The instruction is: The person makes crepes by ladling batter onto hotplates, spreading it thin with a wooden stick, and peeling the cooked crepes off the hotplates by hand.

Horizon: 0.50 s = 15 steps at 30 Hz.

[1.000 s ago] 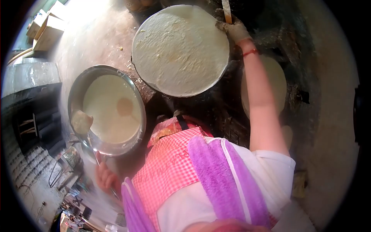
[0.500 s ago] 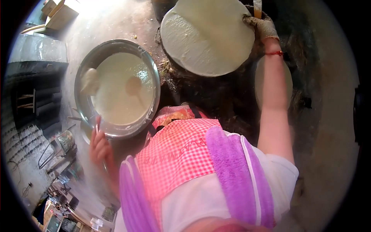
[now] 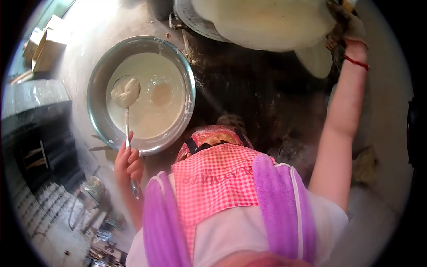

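Note:
My left hand (image 3: 129, 162) is wrapped round the handle of a metal ladle (image 3: 126, 92), whose bowl, with thick pale batter in it, is over a wide metal basin (image 3: 98, 89) of pale liquid batter (image 3: 147, 120). Up at the top right, my right hand (image 3: 353, 26), in a dirty glove, grips a tool with a pale blade and orange handle (image 3: 348, 5). Its fingers are beside the edge of a large pale round sheet (image 3: 271, 22). This sheet overlaps a round pan (image 3: 193, 18) and reaches past its right side.
Below the sheet is another pale round piece (image 3: 316, 60). Cardboard boxes (image 3: 50, 44) stand at the upper left. A wire-handled container (image 3: 92, 189) is at the lower left. Dark, sooty ground lies between the basin and my right arm.
The pale sheet has moved right, off part of the pan, along with my right hand. The ladle has come from the basin's left side towards its middle. The camera view has shifted.

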Each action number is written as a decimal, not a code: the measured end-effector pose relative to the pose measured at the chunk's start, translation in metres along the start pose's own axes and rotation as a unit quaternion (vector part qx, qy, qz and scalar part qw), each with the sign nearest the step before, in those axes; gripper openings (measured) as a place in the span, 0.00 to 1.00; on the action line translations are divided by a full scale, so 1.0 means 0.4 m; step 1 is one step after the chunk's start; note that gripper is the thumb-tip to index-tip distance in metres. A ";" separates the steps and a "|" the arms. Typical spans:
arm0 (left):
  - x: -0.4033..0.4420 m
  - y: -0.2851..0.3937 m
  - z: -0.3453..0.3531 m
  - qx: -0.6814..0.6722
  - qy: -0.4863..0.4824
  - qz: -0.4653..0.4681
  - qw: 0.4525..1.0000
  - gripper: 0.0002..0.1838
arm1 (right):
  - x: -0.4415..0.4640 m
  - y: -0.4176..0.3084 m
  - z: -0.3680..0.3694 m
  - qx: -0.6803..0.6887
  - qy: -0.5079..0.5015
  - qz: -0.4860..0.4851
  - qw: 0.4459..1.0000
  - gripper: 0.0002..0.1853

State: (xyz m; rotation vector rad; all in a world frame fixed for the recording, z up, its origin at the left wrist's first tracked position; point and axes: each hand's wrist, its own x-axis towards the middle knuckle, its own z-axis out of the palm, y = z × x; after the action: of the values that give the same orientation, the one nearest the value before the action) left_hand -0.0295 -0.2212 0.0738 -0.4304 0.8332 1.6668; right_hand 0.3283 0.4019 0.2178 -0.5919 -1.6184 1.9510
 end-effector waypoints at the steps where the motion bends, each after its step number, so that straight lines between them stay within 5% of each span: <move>1: 0.004 0.001 0.012 0.016 -0.005 -0.009 1.000 0.25 | -0.109 0.005 -0.022 -0.189 0.104 -0.001 0.976 0.24; 3: 0.021 -0.007 0.045 0.102 -0.060 -0.033 0.992 0.26 | -0.326 0.014 -0.061 -0.537 0.288 0.122 0.783 0.32; 5: 0.041 -0.032 0.105 0.195 -0.075 -0.073 0.975 0.27 | -0.636 0.085 -0.129 -0.810 0.254 0.144 0.508 0.28; 7: 0.068 -0.079 0.171 0.236 -0.091 -0.135 0.958 0.26 | -0.962 0.156 -0.046 -0.560 0.434 0.142 0.691 0.27; 9: 0.081 -0.136 0.211 0.309 -0.128 -0.184 0.924 0.25 | -1.310 0.230 0.113 -0.335 0.582 0.116 0.732 0.25; 14: 0.065 -0.423 0.284 0.427 -0.237 -0.333 0.807 0.22 | -2.162 0.416 0.583 -0.188 0.767 0.097 0.606 0.22; 15: 0.067 -0.475 0.278 0.444 -0.242 -0.346 0.790 0.22 | -2.238 0.408 0.716 0.088 0.880 0.032 0.466 0.20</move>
State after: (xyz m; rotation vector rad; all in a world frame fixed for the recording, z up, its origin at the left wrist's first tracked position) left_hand 0.1608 -0.1072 0.0754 0.3345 0.8243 0.5211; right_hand 0.8090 -0.4148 0.1085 -1.6689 0.0573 0.4656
